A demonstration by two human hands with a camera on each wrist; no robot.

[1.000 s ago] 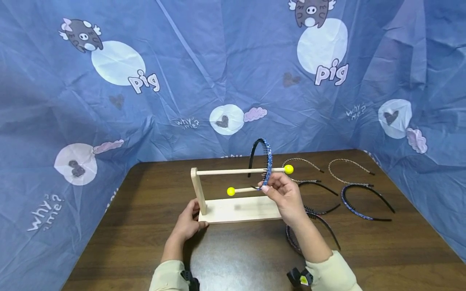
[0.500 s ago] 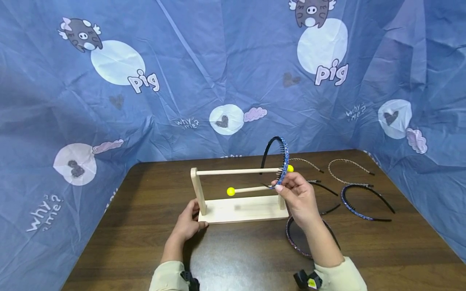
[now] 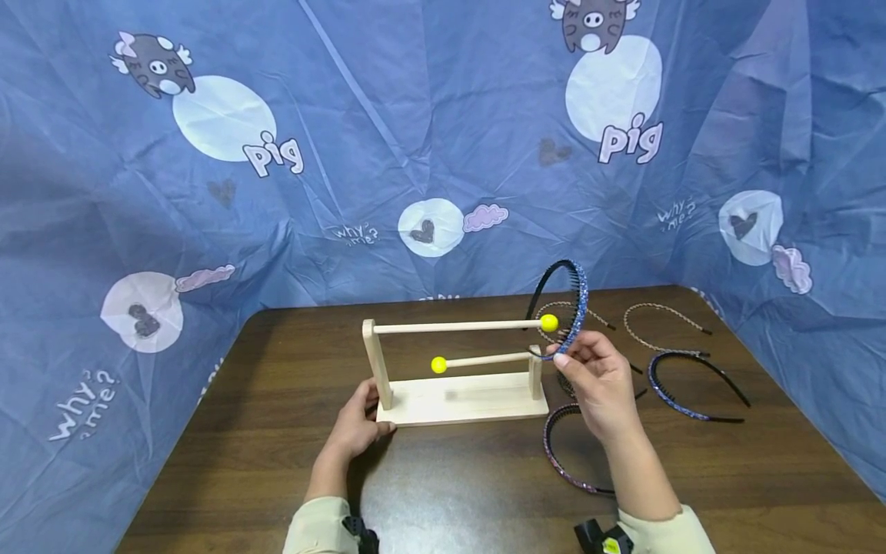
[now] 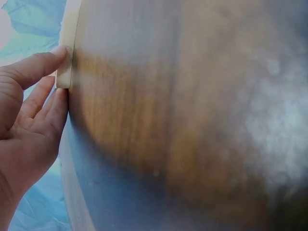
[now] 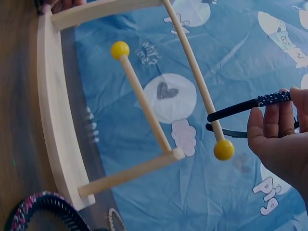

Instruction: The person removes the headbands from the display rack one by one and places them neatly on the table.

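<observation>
My right hand (image 3: 602, 388) pinches a blue glittery toothed headband (image 3: 582, 296) near one end, holding it up at the right end of the wooden stand (image 3: 457, 400). In the head view, the yellow ball (image 3: 549, 323) tipping the stand's upper rod (image 3: 457, 327) shows inside the headband's curve. Both black tips of the headband (image 5: 236, 110) overlap the rod close to that ball in the right wrist view. My left hand (image 3: 354, 422) grips the left end of the stand's base, thumb on the front and fingers behind, as the left wrist view (image 4: 63, 72) also shows.
On the table (image 3: 450, 492), right of the stand, lie a second blue headband (image 3: 681, 408), a braided one (image 3: 640, 338) and a pinkish glittery one (image 3: 557, 454). Others are partly hidden behind my right hand. A lower rod with a yellow ball (image 3: 439, 365) points left. A blue printed cloth (image 3: 332, 192) hangs behind.
My right hand has moved to the right with the blue headband, from partway along the upper rod to its ball end. The left hand and the stand have stayed put.
</observation>
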